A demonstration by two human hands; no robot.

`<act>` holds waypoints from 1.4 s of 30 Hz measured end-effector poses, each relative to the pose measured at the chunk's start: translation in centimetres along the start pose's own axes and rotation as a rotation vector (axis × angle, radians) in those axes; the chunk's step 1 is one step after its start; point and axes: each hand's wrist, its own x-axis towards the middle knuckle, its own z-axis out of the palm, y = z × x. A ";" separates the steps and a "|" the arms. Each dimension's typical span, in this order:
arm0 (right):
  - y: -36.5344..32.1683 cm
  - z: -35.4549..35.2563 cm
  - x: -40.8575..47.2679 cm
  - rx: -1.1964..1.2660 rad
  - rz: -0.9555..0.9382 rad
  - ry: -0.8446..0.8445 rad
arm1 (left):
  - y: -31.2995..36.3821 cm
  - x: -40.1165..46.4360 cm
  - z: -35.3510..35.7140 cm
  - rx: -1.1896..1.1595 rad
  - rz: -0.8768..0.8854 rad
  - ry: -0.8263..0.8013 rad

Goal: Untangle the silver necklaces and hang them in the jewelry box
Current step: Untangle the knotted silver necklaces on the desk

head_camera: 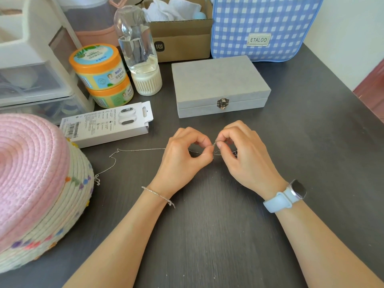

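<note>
Thin silver necklaces [133, 150] lie on the dark table, one chain trailing left towards the woven basket. Their tangled part sits between my two hands at the table's middle. My left hand [187, 154] pinches the tangle with thumb and forefinger. My right hand [243, 150] pinches the same spot from the other side, fingertips almost touching the left ones. The grey velvet jewelry box [218, 80] stands just behind my hands, its lid down and its metal clasp [223, 103] fastened.
A pink-lidded woven basket [37, 188] fills the left. A white product box [108, 123], two stacked orange jars [101, 73], a clear bottle [139, 50], a cardboard box [180, 38], plastic drawers [31, 75] and a blue checked bag [264, 26] crowd the back.
</note>
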 end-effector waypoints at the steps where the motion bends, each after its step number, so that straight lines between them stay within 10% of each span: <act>1: 0.0 0.0 0.0 0.001 0.013 0.001 | 0.0 0.0 0.0 -0.012 -0.009 0.001; 42: 0.0 0.2 0.0 0.075 0.025 0.034 | -0.4 -0.2 0.5 0.233 0.168 0.182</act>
